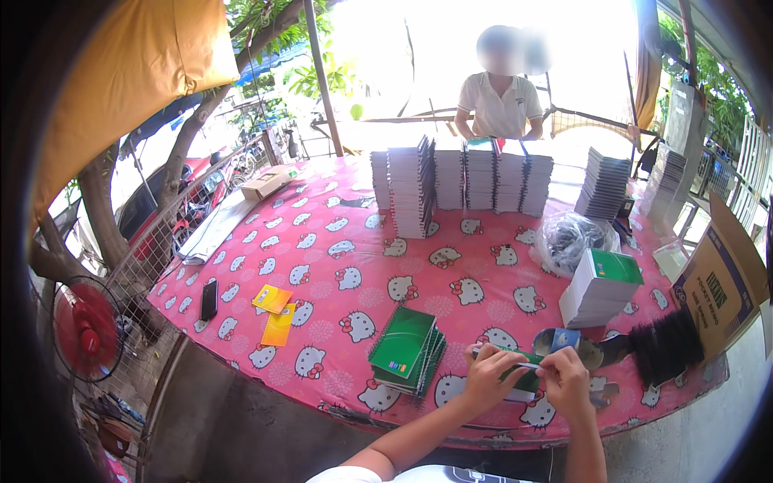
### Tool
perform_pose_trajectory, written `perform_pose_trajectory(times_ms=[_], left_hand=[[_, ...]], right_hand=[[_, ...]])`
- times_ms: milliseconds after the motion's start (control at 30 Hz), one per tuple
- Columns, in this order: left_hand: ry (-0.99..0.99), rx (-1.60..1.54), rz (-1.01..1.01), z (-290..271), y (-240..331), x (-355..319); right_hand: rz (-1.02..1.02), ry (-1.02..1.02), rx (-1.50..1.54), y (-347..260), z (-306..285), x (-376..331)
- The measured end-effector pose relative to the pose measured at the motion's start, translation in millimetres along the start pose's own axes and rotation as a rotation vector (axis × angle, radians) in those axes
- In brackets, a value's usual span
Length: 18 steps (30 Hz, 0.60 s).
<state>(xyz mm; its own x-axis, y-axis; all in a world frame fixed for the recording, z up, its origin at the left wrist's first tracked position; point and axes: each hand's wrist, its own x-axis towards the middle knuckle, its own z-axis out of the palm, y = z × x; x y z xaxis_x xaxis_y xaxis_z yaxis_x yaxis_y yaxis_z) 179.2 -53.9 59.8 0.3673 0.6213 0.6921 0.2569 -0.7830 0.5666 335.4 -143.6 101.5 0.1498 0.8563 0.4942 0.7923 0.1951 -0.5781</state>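
Near the table's front edge, my left hand [487,376] and my right hand [566,380] are both closed at a small green-covered notebook [527,393]. A thin pale strip [528,365] runs between my fingertips along its upper edge; whether it is part of the notebook I cannot tell. Left of my hands lies a short pile of green spiral notebooks [404,342]. Just beyond my right hand sits a roll with a blue-and-white label [555,341]. A tall block of green-covered notebooks [600,288] stands farther right.
Tall notebook stacks [467,179] line the far side, where a person [499,105] works. A plastic bag [576,241], black coils [664,350] and a cardboard box [721,282] are on the right. Yellow booklets [278,322] and a phone [209,300] lie left on the pink tablecloth [322,266].
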Motion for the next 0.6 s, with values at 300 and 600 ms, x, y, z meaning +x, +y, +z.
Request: perform_pose_trajectory(times_ms=[300,600], left_hand=[[0.058,-0.092,0.088,0.2,-7.6,-2.2],[0.051,-0.12,0.092,-3.3,-6.7,-2.1]], right_hand=[[0.111,0.024,-0.061,-21.5,-1.7,5.4],[0.117,-0.057,0.037,-19.0,-4.2,5.2]])
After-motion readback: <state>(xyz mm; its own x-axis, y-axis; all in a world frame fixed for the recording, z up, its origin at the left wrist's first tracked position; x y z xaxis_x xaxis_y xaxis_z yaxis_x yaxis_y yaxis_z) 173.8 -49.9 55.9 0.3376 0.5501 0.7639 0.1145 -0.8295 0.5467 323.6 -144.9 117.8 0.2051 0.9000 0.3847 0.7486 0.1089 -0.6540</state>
